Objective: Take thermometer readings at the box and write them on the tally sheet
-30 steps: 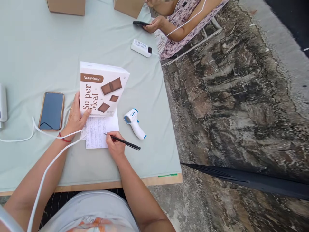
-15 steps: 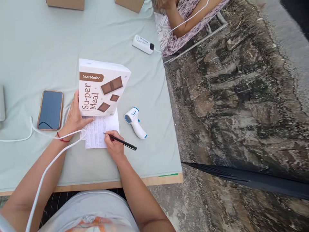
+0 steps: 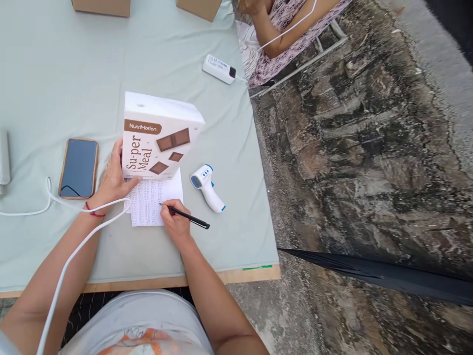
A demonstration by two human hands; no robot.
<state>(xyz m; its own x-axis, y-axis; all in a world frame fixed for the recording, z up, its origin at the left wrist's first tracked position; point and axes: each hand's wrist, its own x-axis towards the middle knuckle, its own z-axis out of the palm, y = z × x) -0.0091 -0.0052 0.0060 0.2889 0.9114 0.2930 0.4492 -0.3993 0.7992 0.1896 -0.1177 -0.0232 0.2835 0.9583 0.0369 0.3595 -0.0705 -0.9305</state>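
Note:
My left hand (image 3: 115,176) grips the lower left side of a white box (image 3: 153,143) printed "NutriMotion Su-per Meal" with brown chocolate pieces. The box is tilted over the upper part of a sheet of paper (image 3: 148,204) covered in small rows of writing, hiding that part. Pinched in my right hand (image 3: 176,222) is a black pen (image 3: 190,217), its tip at the paper. A white and blue infrared thermometer (image 3: 207,188) lies to the right of the box. Left of my left hand rests a phone (image 3: 78,168) in a brown case, screen up.
A white cable (image 3: 70,259) loops over my left wrist. Farther off lie a white device (image 3: 219,69) with a black end and two cardboard boxes (image 3: 101,7). Another person's arm (image 3: 273,42) is beyond the right edge of the cloth-covered table (image 3: 236,236).
The box has tipped, so more of its top face shows, and its upper end has shifted slightly right. My right hand with the pen has barely moved.

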